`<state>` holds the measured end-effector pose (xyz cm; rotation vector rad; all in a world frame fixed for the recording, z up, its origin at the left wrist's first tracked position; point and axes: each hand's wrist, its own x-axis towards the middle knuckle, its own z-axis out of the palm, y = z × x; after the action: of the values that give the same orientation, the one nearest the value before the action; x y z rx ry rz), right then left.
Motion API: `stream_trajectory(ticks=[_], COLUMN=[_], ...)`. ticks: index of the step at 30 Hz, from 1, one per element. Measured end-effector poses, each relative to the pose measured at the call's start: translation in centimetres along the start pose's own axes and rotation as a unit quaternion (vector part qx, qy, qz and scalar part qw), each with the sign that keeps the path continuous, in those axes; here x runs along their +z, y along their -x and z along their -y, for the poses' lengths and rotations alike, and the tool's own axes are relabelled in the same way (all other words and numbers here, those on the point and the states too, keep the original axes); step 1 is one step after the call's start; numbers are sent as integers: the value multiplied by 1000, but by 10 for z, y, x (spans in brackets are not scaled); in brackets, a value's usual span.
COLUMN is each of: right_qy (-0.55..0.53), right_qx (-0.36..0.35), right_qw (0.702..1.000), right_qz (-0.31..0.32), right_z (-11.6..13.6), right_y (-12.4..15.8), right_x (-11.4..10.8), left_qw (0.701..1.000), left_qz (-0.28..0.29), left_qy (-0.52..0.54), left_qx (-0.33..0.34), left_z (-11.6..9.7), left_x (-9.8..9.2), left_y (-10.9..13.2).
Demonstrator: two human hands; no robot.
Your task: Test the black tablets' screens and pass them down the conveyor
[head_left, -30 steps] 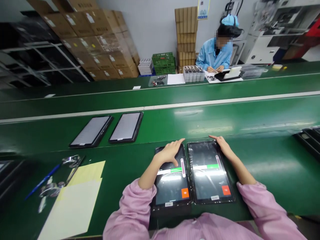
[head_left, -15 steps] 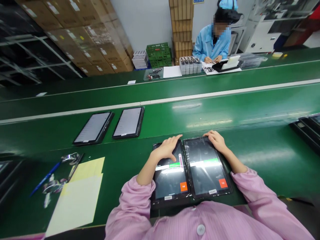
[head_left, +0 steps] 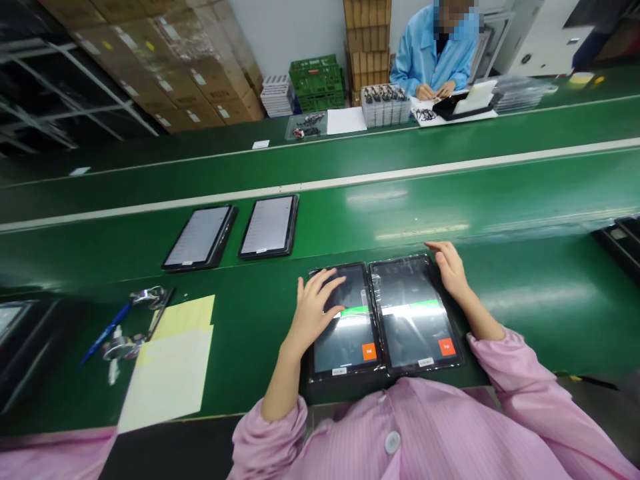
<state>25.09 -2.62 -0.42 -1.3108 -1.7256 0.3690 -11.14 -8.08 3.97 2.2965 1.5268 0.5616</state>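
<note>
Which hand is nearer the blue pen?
Left. The left hand lies on the left tablet, the blue pen off to its left; the right hand touches the far edge of the right tablet, farther away.

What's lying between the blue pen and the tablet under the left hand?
Paper sheets, yellow and white, on the green table, in the head view.

Left tablet (head_left: 350,337): orange button (head_left: 369,351) with a short white word, apparently "Fail". Right tablet (head_left: 410,327): matching orange square (head_left: 447,347), same word. Carton labels (head_left: 195,77) and tablet stickers (head_left: 339,371) too small to read.
</note>
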Motion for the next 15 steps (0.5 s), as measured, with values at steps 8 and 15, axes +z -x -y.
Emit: stream_trajectory(ticks=[8,15], right_qy=[147,89], right_qx=[-165,-242], right_qw=[960,931], right_qz=[174,257], right_z=[79,102], right_y=[72,96], right_x=[-29,-18], left_qw=[952,961], left_qz=[-13,54], left_qy=[260,248], left_qx=[-162,-108], left_z=[29,30], left_x=[12,23], left_y=[105,124])
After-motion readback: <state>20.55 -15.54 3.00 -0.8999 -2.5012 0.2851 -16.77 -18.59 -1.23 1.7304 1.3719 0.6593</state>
